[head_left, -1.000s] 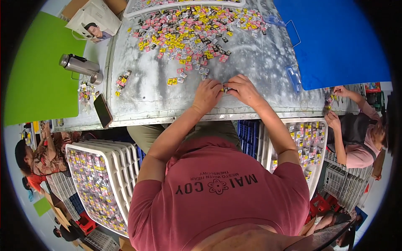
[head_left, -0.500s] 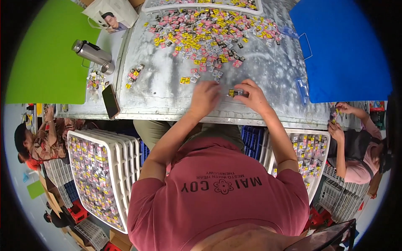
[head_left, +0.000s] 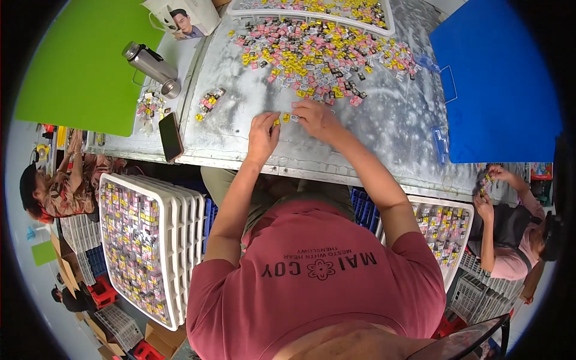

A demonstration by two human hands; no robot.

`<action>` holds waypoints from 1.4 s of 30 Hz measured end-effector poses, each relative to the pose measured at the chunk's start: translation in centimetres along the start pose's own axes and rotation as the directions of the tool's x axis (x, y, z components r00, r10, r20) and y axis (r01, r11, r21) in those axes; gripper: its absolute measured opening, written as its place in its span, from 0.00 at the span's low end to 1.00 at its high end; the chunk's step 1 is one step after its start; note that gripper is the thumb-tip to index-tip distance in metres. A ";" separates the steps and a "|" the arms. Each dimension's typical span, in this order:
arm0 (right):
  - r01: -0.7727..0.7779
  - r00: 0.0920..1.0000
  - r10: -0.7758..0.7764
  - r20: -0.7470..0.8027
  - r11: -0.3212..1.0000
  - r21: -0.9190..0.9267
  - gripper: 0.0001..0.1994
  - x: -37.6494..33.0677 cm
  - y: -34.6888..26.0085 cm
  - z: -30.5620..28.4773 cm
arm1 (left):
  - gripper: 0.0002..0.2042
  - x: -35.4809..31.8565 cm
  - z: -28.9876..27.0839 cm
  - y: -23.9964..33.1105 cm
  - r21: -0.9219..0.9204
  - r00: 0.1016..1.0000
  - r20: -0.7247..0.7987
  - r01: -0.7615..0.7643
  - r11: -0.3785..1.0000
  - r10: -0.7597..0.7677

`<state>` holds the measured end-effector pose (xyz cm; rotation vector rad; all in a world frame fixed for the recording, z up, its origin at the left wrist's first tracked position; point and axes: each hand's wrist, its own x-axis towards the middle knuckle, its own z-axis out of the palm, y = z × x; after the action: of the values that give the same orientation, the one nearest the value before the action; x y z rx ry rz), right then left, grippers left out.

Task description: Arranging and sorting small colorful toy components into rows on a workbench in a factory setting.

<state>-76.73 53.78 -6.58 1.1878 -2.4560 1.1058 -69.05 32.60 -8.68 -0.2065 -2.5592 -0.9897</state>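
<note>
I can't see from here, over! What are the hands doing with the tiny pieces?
Left hand pinching a small yellow piece. Right hand fingers on pieces at the pile's near edge. Nothing between them on the table.

Since a second ago the left hand has drawn away from the right hand: then the two were pressed together over one small piece at the near edge of the pile of small pink, yellow and grey pieces, now they lie apart on the desk with a few yellow pieces between their fingertips. The view has also tipped, so that the desk sits higher and its left end with the metal flask and phone shows more fully
</note>
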 end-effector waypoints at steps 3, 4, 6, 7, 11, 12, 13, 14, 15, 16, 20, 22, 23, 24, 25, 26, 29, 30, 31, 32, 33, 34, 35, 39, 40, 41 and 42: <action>0.074 0.992 -0.065 0.113 0.994 -0.078 0.11 0.5 -0.2 0.6 | 0.18 -0.2 -0.4 0.1 -0.006 0.999 -0.032 0.013 1.000 -0.013; 0.082 0.991 -0.070 0.113 0.991 -0.103 0.11 0.6 -0.4 0.8 | 0.18 -0.3 -0.5 0.0 -0.003 0.999 -0.037 0.016 1.000 -0.016; 0.096 0.990 -0.082 0.114 0.987 -0.127 0.11 1.1 -0.6 1.0 | 0.17 -0.3 -0.8 -0.2 -0.013 0.998 -0.048 0.040 0.999 -0.040; 0.056 0.992 -0.044 0.119 0.993 -0.102 0.13 1.3 -0.7 1.0 | 0.17 -0.3 -0.8 -0.8 -0.010 0.998 -0.055 0.042 0.999 -0.042; -0.086 0.996 0.083 -0.024 0.980 -0.179 0.20 4.2 0.4 1.3 | 0.16 0.0 -1.2 -2.3 0.037 0.991 -0.122 0.059 0.998 -0.054; -0.077 0.997 0.074 -0.026 0.981 -0.179 0.20 5.5 1.3 1.3 | 0.15 0.2 -1.3 -2.5 0.035 0.989 -0.133 0.073 0.997 -0.068; -0.105 0.993 0.090 -0.080 0.969 -0.223 0.24 6.7 3.0 1.4 | 0.15 0.5 -1.0 -2.5 0.036 0.989 -0.137 0.065 0.997 -0.059; -0.130 0.986 0.096 -0.138 0.955 -0.267 0.28 8.2 4.2 1.6 | 0.15 0.5 -0.7 -2.5 0.023 0.986 -0.152 0.076 0.997 -0.072; -0.121 0.986 0.083 -0.148 0.955 -0.271 0.28 9.4 5.1 1.9 | 0.15 0.5 -0.5 -2.5 0.009 0.982 -0.167 0.087 0.996 -0.084; -0.177 0.980 0.132 -0.146 0.917 -0.357 0.30 10.6 6.1 2.3 | 0.15 0.4 -0.3 -2.6 0.008 0.982 -0.172 0.076 0.997 -0.073; -0.272 0.957 0.290 -0.026 0.856 -0.439 0.34 14.1 8.5 3.6 | 0.15 0.3 -0.3 -1.9 -0.010 0.983 -0.171 0.070 0.998 -0.070; -0.206 0.965 0.259 0.052 0.863 -0.462 0.34 13.9 8.4 4.3 | 0.16 0.7 -0.3 -1.9 -0.014 0.982 -0.172 0.081 0.997 -0.082; -0.130 0.964 0.222 0.143 0.872 -0.473 0.34 13.5 7.5 5.1 | 0.16 0.5 -0.5 -2.1 -0.016 0.978 -0.178 0.105 0.994 -0.106; -0.136 0.955 0.235 0.179 0.888 -0.439 0.33 12.6 6.7 5.4 | 0.16 0.3 -0.6 -2.3 -0.014 0.977 -0.182 0.114 0.993 -0.115; -0.119 0.956 0.222 0.193 0.892 -0.436 0.33 12.0 5.4 5.3 | 0.17 0.2 -0.7 -2.5 -0.002 0.974 -0.199 0.109 0.994 -0.107; -0.100 0.948 0.215 0.235 0.901 -0.423 0.33 11.2 4.2 5.1 | 0.18 0.2 -0.8 -2.5 0.010 0.974 -0.208 0.098 0.995 -0.094; -0.073 0.963 0.171 0.208 0.910 -0.408 0.33 12.5 4.7 5.4 | 0.19 0.8 -1.3 -1.9 0.021 0.980 -0.170 0.112 0.994 -0.106; -0.064 0.982 0.130 0.137 0.912 -0.404 0.34 13.7 5.2 5.7 | 0.19 0.5 -1.2 -1.8 0.022 0.978 -0.176 0.120 0.993 -0.114; -0.059 0.982 0.125 0.139 0.914 -0.401 0.34 15.1 5.7 6.0 | 0.18 0.5 -1.1 -1.7 -0.009 0.977 -0.182 0.114 0.993 -0.114; -0.108 0.980 0.165 0.111 0.909 -0.402 0.34 17.1 6.3 6.3 | 0.18 0.7 -1.1 -1.9 -0.038 0.975 -0.192 0.103 0.994 -0.108; -0.155 0.975 0.205 0.084 0.903 -0.401 0.35 19.3 6.9 6.6 | 0.18 0.7 -1.1 -1.9 -0.033 0.974 -0.199 0.101 0.994 -0.106; -0.199 0.968 0.244 0.054 0.883 -0.425 0.35 20.3 10.0 7.1 | 0.19 1.2 -0.5 -1.6 -0.056 0.980 -0.174 0.087 0.995 -0.095; -0.189 0.970 0.237 0.064 0.888 -0.419 0.35 21.4 10.2 7.8 | 0.20 1.0 -0.5 -1.5 -0.066 0.979 -0.165 0.108 0.992 -0.118; -0.159 0.932 0.299 0.206 0.846 -0.509 0.32 22.0 8.3 10.5 | 0.20 0.7 -0.9 -1.6 -0.076 0.970 -0.194 0.131 0.989 -0.143; -0.097 0.939 0.243 0.242 0.864 -0.494 0.31 21.5 7.9 10.8 | 0.20 0.8 -1.0 -1.6 -0.081 0.969 -0.190 0.143 0.986 -0.156; -0.037 0.942 0.189 0.275 0.878 -0.477 0.31 20.7 7.6 11.0 | 0.20 0.9 -1.1 -1.5 -0.069 0.970 -0.184 0.148 0.987 -0.159; 0.020 0.957 0.103 0.271 0.909 -0.415 0.28 19.4 7.4 10.9 | 0.20 0.9 -1.1 -1.5 -0.057 0.971 -0.177 0.151 0.987 -0.159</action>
<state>-93.48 37.58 -9.15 1.2277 -2.7505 0.3932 -69.98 30.73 -8.47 0.0712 -2.4178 -1.0692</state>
